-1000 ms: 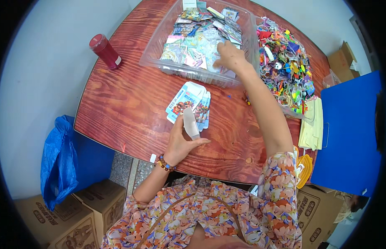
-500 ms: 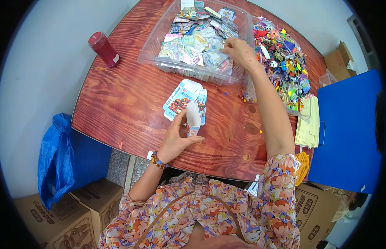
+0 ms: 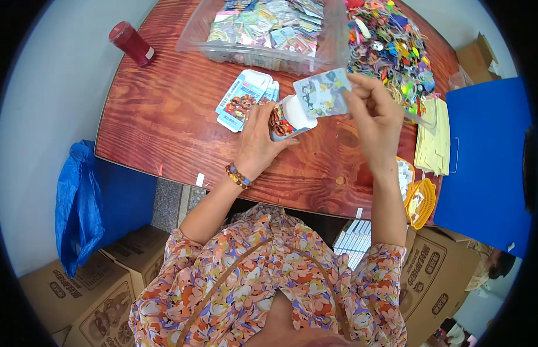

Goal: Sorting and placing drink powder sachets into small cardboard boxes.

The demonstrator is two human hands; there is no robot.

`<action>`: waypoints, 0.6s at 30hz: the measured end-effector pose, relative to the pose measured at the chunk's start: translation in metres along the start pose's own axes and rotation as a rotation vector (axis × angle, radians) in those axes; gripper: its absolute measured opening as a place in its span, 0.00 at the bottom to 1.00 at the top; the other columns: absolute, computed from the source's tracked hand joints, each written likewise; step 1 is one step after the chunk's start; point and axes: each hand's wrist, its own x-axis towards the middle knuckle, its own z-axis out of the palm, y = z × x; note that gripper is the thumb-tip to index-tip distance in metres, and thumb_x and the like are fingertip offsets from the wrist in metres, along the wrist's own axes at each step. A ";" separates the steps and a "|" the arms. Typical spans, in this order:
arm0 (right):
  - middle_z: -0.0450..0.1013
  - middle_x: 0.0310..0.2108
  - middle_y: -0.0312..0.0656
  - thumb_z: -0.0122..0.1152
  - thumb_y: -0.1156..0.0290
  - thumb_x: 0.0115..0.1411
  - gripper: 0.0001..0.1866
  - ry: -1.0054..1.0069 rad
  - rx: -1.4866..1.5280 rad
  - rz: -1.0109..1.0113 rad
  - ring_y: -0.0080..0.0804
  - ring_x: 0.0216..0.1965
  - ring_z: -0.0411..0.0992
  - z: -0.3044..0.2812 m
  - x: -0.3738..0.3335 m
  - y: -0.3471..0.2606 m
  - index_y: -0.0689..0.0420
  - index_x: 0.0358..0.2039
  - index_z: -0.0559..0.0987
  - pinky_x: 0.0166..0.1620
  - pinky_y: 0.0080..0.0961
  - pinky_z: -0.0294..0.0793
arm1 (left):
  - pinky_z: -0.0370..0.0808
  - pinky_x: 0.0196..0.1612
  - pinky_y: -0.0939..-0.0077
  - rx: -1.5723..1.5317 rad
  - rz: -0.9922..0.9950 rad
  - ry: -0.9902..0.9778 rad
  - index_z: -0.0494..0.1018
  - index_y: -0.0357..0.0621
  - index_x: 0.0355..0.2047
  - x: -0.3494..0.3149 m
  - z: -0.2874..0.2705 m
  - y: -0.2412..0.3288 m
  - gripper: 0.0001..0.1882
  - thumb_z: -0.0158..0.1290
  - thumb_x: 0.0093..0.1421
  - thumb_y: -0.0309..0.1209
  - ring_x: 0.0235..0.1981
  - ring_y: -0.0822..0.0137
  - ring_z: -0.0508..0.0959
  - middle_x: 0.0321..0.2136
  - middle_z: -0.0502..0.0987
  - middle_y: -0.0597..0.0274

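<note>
My left hand (image 3: 260, 141) grips a small printed cardboard box (image 3: 284, 126), tilted so its mouth faces right. Between the thumb and fingers of my right hand (image 3: 374, 113) is a shiny picture card (image 3: 323, 93). The card's lower left part is at the mouth of the box; whether its corner has entered I cannot tell. Flattened blue-and-white boxes (image 3: 243, 98) lie on the table just beyond my left hand. Farther off, a clear plastic bin (image 3: 191, 34) holds many similar cards.
Small colourful trinkets (image 3: 390, 46) are heaped at the back right. A red-lidded jar (image 3: 132, 44) stands at the far left. Yellow papers (image 3: 433, 139) and a yellow basket (image 3: 420, 202) line the right edge, beside a blue panel (image 3: 480, 168). White boxes (image 3: 354, 240) sit below the table edge.
My right hand has come back from the bin with a card to the box. My left hand has tipped the box toward the right. The whole view has shifted slightly.
</note>
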 end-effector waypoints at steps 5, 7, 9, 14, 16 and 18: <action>0.75 0.28 0.31 0.60 0.80 0.63 0.11 -0.035 -0.098 -0.009 0.11 0.28 0.67 -0.005 -0.032 0.014 0.63 0.47 0.79 0.29 0.13 0.67 | 0.72 0.53 0.61 -0.035 0.023 -0.047 0.64 0.38 0.57 0.000 0.011 0.016 0.45 0.75 0.41 0.36 0.50 0.51 0.72 0.47 0.70 0.50; 0.76 0.30 0.32 0.61 0.79 0.63 0.11 -0.062 -0.094 0.055 0.14 0.28 0.70 -0.008 -0.037 0.015 0.62 0.47 0.79 0.30 0.15 0.69 | 0.70 0.53 0.58 0.017 0.088 -0.041 0.64 0.39 0.58 -0.001 0.015 0.018 0.45 0.74 0.40 0.31 0.50 0.48 0.70 0.47 0.69 0.49; 0.77 0.32 0.32 0.61 0.78 0.63 0.12 -0.079 -0.094 0.127 0.17 0.28 0.72 -0.013 -0.043 0.015 0.61 0.47 0.80 0.31 0.18 0.71 | 0.71 0.53 0.59 0.044 0.132 -0.046 0.64 0.39 0.59 -0.001 0.022 0.019 0.46 0.74 0.41 0.33 0.50 0.49 0.71 0.48 0.69 0.49; 0.78 0.43 0.41 0.62 0.72 0.61 0.12 -0.070 -0.480 -0.187 0.35 0.40 0.78 -0.028 -0.044 0.016 0.57 0.46 0.81 0.40 0.28 0.77 | 0.71 0.53 0.60 0.058 0.156 -0.052 0.62 0.40 0.62 0.005 0.030 0.016 0.48 0.73 0.42 0.35 0.50 0.49 0.71 0.49 0.69 0.49; 0.78 0.42 0.44 0.62 0.73 0.61 0.11 -0.027 -0.426 -0.047 0.34 0.43 0.77 -0.042 -0.036 0.029 0.58 0.45 0.82 0.44 0.28 0.76 | 0.71 0.53 0.59 0.101 0.129 -0.061 0.62 0.41 0.62 0.003 0.028 0.014 0.48 0.73 0.43 0.36 0.50 0.49 0.71 0.49 0.69 0.49; 0.79 0.40 0.44 0.60 0.72 0.62 0.10 0.104 -0.524 -0.106 0.35 0.42 0.77 -0.066 -0.013 0.065 0.57 0.44 0.82 0.45 0.28 0.75 | 0.71 0.52 0.60 0.087 0.089 -0.100 0.63 0.40 0.62 0.003 0.026 0.015 0.47 0.73 0.43 0.37 0.49 0.50 0.71 0.49 0.69 0.49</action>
